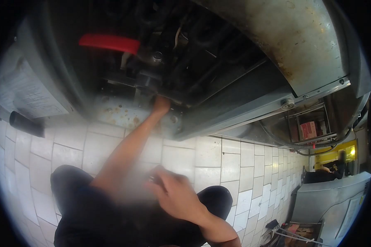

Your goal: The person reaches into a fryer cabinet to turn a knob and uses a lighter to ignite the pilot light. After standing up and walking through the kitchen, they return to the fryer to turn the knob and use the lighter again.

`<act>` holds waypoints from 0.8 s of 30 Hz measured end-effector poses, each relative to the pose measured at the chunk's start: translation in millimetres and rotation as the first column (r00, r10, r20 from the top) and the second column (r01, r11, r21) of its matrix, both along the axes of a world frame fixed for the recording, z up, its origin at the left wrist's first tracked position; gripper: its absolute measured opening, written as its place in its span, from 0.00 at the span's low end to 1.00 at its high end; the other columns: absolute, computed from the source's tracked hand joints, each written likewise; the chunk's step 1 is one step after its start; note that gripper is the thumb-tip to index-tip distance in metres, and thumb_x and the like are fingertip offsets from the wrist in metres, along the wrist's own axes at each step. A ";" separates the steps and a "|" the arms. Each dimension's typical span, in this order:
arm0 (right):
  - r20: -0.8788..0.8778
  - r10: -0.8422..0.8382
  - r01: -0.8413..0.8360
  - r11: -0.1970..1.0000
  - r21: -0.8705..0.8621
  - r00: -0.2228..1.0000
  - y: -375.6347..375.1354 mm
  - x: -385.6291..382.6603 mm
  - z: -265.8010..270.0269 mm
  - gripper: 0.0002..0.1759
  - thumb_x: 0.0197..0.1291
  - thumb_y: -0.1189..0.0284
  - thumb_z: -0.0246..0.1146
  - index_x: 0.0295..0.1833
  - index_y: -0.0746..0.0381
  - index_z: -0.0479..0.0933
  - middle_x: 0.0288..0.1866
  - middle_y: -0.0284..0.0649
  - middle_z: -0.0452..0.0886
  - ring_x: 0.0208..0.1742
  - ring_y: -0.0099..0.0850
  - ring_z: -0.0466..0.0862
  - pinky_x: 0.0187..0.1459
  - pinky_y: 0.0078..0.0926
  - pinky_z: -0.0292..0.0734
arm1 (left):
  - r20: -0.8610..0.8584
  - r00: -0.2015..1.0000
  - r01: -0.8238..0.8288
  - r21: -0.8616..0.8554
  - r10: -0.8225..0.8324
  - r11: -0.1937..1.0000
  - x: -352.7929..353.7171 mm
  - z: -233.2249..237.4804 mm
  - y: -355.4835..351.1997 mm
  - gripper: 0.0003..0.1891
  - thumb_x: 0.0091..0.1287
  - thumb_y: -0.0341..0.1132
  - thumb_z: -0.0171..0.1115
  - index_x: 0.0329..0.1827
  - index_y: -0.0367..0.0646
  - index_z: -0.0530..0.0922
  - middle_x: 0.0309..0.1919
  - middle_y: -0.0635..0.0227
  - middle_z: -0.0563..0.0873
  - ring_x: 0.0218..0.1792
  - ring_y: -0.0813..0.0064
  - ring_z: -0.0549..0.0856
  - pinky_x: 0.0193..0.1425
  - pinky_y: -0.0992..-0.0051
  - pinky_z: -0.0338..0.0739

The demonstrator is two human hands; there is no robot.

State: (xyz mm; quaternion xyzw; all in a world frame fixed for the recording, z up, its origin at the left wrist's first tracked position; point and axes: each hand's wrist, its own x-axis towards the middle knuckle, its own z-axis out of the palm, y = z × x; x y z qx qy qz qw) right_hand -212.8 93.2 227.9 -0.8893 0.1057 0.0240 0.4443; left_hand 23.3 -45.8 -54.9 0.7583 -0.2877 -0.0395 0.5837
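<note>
My left hand (161,105) reaches into the dark underside of a metal appliance, beside a grey metal fitting (148,80). Its fingers are hidden behind the fitting and in shadow. Above the fitting a red lever handle (109,43) sticks out to the left, with a round metal nut (157,56) by its inner end. Over my lap, my right hand (175,193) is closed, its fingers curled towards the thumb. Something small and dark shows at the fingertips, too blurred to name.
A stained metal panel (297,33) curves over the upper right. An open grey door (41,90) with a label stands at left, near a black tube-like leg (27,123). White tiles (210,154) cover the floor. Far right, a person (329,171) is near a steel unit (329,201).
</note>
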 end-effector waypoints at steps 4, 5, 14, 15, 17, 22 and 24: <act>-0.019 -0.010 0.010 1.000 0.012 1.000 -2.2 0.0 3.6 0.11 0.59 0.70 0.56 0.40 0.66 0.65 0.25 0.50 0.74 0.28 0.50 0.76 0.27 0.36 0.68 | 0.036 0.997 -0.063 -0.103 0.067 0.993 -8.5 10.3 2.7 0.20 0.55 0.25 0.46 0.52 0.30 0.68 0.49 0.44 0.73 0.54 0.47 0.69 0.60 0.62 0.62; -0.013 -0.002 0.002 1.000 0.013 1.000 -2.5 -0.6 4.1 0.11 0.59 0.70 0.56 0.40 0.66 0.65 0.25 0.50 0.75 0.29 0.50 0.76 0.28 0.36 0.69 | 0.037 0.997 -0.064 -0.104 0.068 0.992 -8.9 13.1 4.5 0.20 0.55 0.25 0.46 0.52 0.30 0.68 0.49 0.44 0.73 0.54 0.47 0.69 0.60 0.62 0.62; -0.048 -0.025 0.025 1.000 0.004 0.999 -7.7 -0.9 0.1 0.12 0.59 0.69 0.55 0.42 0.67 0.65 0.27 0.51 0.75 0.30 0.51 0.76 0.28 0.37 0.69 | -0.049 0.999 -0.025 -0.050 0.022 0.998 -8.7 17.4 5.9 0.19 0.55 0.26 0.46 0.51 0.31 0.69 0.49 0.43 0.73 0.55 0.47 0.69 0.59 0.62 0.63; -0.046 -0.024 0.025 1.000 0.001 0.999 -7.9 -1.0 0.1 0.12 0.59 0.69 0.55 0.42 0.67 0.65 0.27 0.51 0.75 0.30 0.51 0.76 0.28 0.37 0.69 | -0.008 0.999 -0.046 -0.092 0.046 0.995 -8.3 16.5 5.5 0.19 0.55 0.25 0.46 0.51 0.31 0.69 0.50 0.43 0.73 0.55 0.48 0.69 0.60 0.62 0.63; -0.035 -0.024 0.025 0.999 0.021 0.999 -7.8 -1.8 0.1 0.13 0.60 0.68 0.55 0.42 0.67 0.65 0.27 0.51 0.75 0.30 0.52 0.76 0.29 0.37 0.69 | 0.032 0.997 -0.065 -0.136 0.070 0.989 -7.9 15.0 3.5 0.19 0.56 0.25 0.46 0.51 0.31 0.69 0.50 0.43 0.73 0.55 0.48 0.69 0.60 0.63 0.63; -0.038 -0.009 0.009 1.000 0.004 0.999 -7.9 -2.4 1.5 0.13 0.60 0.68 0.55 0.42 0.67 0.65 0.27 0.51 0.76 0.31 0.51 0.76 0.29 0.37 0.69 | -0.009 0.996 -0.089 -0.161 0.089 0.983 -11.6 19.1 5.9 0.19 0.57 0.26 0.45 0.52 0.31 0.68 0.50 0.43 0.73 0.56 0.48 0.69 0.60 0.63 0.62; -0.052 -0.009 0.008 1.000 -0.015 0.999 -8.1 -2.2 2.8 0.13 0.60 0.68 0.55 0.42 0.67 0.65 0.27 0.51 0.76 0.31 0.51 0.76 0.29 0.37 0.69 | 0.002 0.997 -0.074 -0.155 0.075 0.985 -10.8 18.5 6.1 0.19 0.56 0.26 0.45 0.52 0.31 0.68 0.50 0.43 0.73 0.56 0.48 0.69 0.60 0.63 0.62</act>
